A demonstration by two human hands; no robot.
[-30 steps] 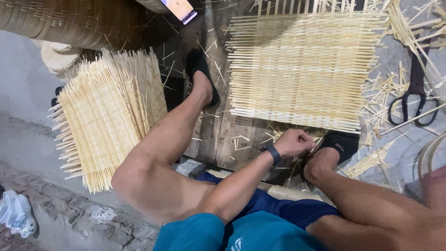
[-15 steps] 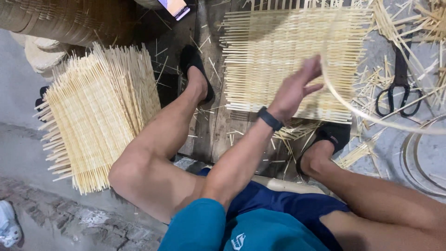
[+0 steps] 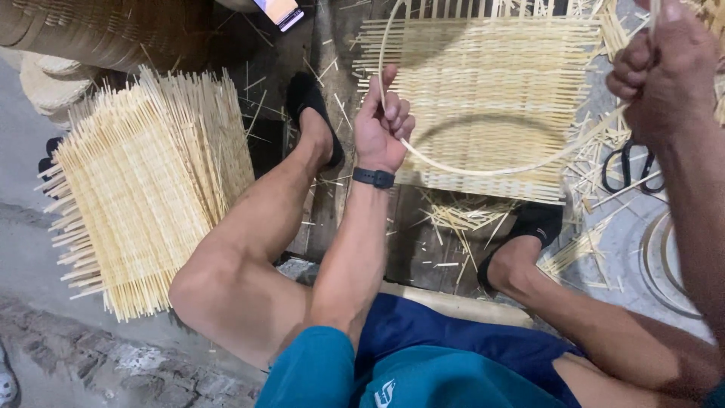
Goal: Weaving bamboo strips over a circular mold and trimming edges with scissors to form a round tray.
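Since half a second ago the left hand (image 3: 384,127) has closed its grip on one end of a thin bamboo strip (image 3: 483,170), while the right hand (image 3: 664,72), fisted on the other end, bends it into a hoop. The hoop arcs just above the woven bamboo mat (image 3: 491,91). Scissors (image 3: 633,168) lie near the mat's right edge, a stack of woven mats (image 3: 143,189) well apart at left.

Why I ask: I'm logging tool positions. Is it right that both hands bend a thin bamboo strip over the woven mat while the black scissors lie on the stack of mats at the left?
Not quite. The head view shows the black scissors on the floor right of the woven mat, not on the stack of mats. The left hand and right hand do bend the bamboo strip.
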